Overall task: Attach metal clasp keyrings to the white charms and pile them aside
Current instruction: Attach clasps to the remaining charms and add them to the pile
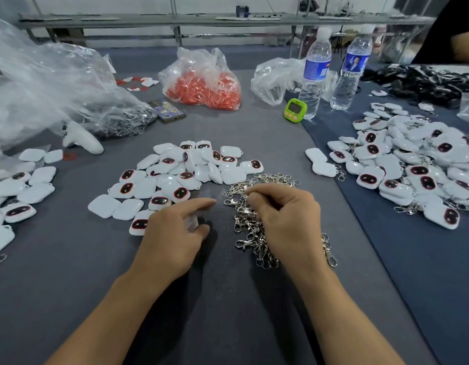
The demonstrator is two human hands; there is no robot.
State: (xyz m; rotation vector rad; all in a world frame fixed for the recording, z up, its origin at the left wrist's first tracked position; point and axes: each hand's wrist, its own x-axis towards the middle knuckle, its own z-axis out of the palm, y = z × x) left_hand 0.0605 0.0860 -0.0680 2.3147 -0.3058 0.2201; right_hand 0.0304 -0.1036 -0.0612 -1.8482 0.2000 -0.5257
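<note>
Left hand [172,233] is seen near the centre, with thumb and forefinger curled round a small white charm [192,223], which is blurred and held just above the grey table cover [70,272]. Right hand [286,217] is laid on the heap of metal clasps [250,233], its fingers curled down into the heap; whether a clasp is gripped cannot be told. Loose charms [180,175] are spread just beyond both hands, some face up with a dark oval shown, others face down. A larger charm pile [412,164], with clasps visible among the pieces, is noted at the right, well apart from the hands. More charms [17,191] are recorded at the left edge. At the far side a bag of red pieces [201,85], a phone [167,110] and a green timer [295,110] just beside a water bottle [313,75] are noted.
</note>
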